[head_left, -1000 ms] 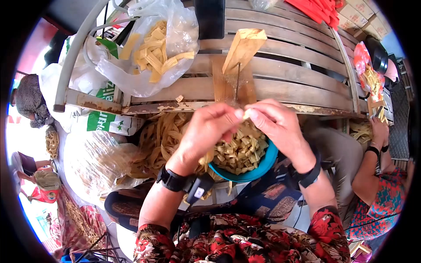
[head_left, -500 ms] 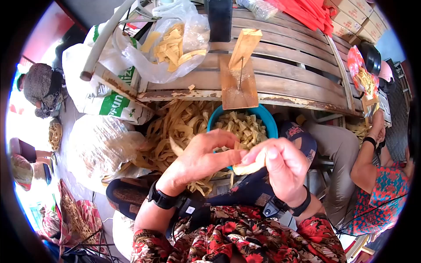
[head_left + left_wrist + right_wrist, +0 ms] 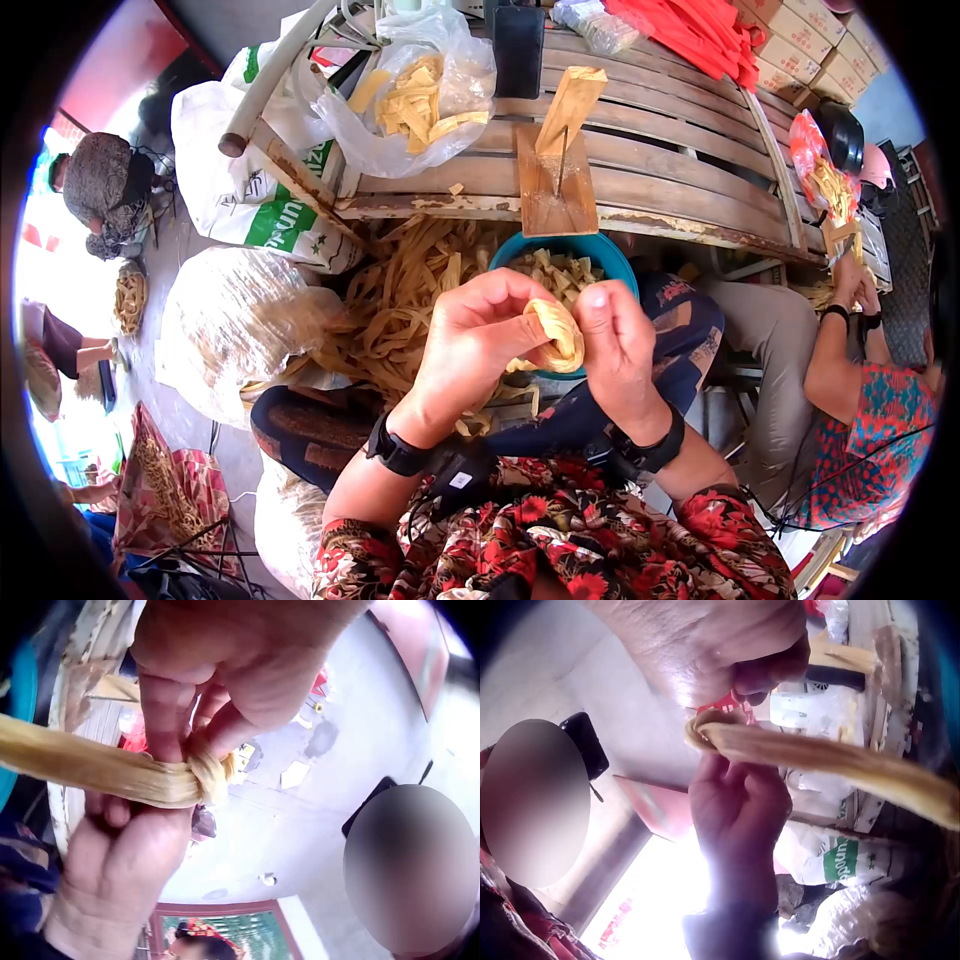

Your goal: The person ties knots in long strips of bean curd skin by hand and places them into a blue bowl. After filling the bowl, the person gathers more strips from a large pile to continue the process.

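A pale yellow flat strip (image 3: 562,335) is bent into a thick loop between the two hands, in front of the blue tub. My left hand (image 3: 475,345) grips the loop's left side, thumb against it. At its right edge, my right hand (image 3: 625,365) pinches the strip with curled fingers; its fingertips are partly hidden. In the left wrist view the strip (image 3: 97,769) runs to a fold under the fingers of my left hand (image 3: 232,656), with my right hand (image 3: 124,859) below. The right wrist view shows the folded end (image 3: 716,731) between my right hand (image 3: 727,645) and left hand (image 3: 739,799).
Beyond the hands, a blue tub (image 3: 622,262) holds folded pieces. Behind it are a slatted bench (image 3: 680,180) and a wooden stand with a metal spike (image 3: 557,190). Loose strips (image 3: 400,290) lie left, beside a wrapped bundle (image 3: 235,325). Another person (image 3: 865,430) sits at right.
The hands have come back from the stand toward the body. The strip now shows as a thick loop between them, and the view has shifted so that the tub appears behind the hands.
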`<state>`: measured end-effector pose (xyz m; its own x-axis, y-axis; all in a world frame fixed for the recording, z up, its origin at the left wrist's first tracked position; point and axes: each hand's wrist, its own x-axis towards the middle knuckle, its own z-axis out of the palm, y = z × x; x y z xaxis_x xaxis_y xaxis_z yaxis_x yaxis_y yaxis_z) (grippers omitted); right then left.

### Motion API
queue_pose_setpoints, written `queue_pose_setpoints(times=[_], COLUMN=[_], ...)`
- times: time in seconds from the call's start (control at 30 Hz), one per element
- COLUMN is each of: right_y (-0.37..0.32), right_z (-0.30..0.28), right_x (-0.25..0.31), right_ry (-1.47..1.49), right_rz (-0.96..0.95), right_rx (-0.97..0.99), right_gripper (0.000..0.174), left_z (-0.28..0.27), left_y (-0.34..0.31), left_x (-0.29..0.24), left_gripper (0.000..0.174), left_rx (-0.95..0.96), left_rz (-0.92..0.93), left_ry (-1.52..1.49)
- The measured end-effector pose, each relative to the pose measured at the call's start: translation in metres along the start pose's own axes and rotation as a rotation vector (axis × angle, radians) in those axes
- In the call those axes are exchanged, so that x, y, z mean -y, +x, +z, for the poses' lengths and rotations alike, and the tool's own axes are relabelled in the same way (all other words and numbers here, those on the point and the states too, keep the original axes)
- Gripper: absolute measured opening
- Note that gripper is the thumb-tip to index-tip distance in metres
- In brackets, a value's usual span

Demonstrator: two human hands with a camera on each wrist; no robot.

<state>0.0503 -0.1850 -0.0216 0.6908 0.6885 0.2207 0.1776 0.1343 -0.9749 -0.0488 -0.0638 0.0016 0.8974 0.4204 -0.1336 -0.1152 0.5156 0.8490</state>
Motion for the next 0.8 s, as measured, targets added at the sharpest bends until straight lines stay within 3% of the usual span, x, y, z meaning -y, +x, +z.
queue_pose_setpoints(times=[0.07, 0.1, 0.2, 0.33, 0.4, 0.43, 0.53, 0.63, 0.8], right_y=[0.002, 0.000, -0.007, -0.006, -0.003, -0.002, 0.002, 0.010, 0.013], right_z=[0.000, -0.005, -0.003, -0.001, -0.009, -0.013, -0.023, -0.032, -0.023], right_x=[0.004, 0.009, 0.017, 0.006, 0.018, 0.024, 0.027, 0.028, 0.028], right_ry=[0.153, 0.149, -0.119, 0.186, 0.227, 0.311, 0.496, 0.561, 0.369], right_rz=[-0.024, 0.037, 0.027, 0.105, 0.098, 0.174, 0.330, 0.364, 0.447], right_rx=[-0.039, 0.052, 0.123, -0.011, 0.071, 0.131, 0.328, 0.491, 0.251], right_gripper=[0.015, 0.023, 0.037, 0.045, 0.049, 0.051, 0.057, 0.059, 0.056], left_z=[0.002, 0.005, 0.005, 0.011, 0.006, 0.000, -0.009, -0.007, 0.002], left_y=[-0.001, 0.000, 0.001, 0.000, -0.003, 0.000, 0.007, 0.002, -0.001], left_x=[-0.001, -0.003, 0.004, 0.009, 0.005, 0.007, 0.002, 0.001, 0.000], left_gripper=[0.007, 0.006, 0.007, 0.019, 0.025, 0.031, 0.027, 0.024, 0.017], left_rx=[-0.076, -0.153, -0.208, -0.093, -0.085, -0.078, -0.070, 0.002, -0.063], left_rz=[-0.023, 0.015, 0.139, 0.374, 0.146, 0.137, -0.054, -0.055, 0.062], left_ry=[0.102, 0.166, 0.344, 0.636, 0.454, 0.380, -0.005, -0.008, 0.131])
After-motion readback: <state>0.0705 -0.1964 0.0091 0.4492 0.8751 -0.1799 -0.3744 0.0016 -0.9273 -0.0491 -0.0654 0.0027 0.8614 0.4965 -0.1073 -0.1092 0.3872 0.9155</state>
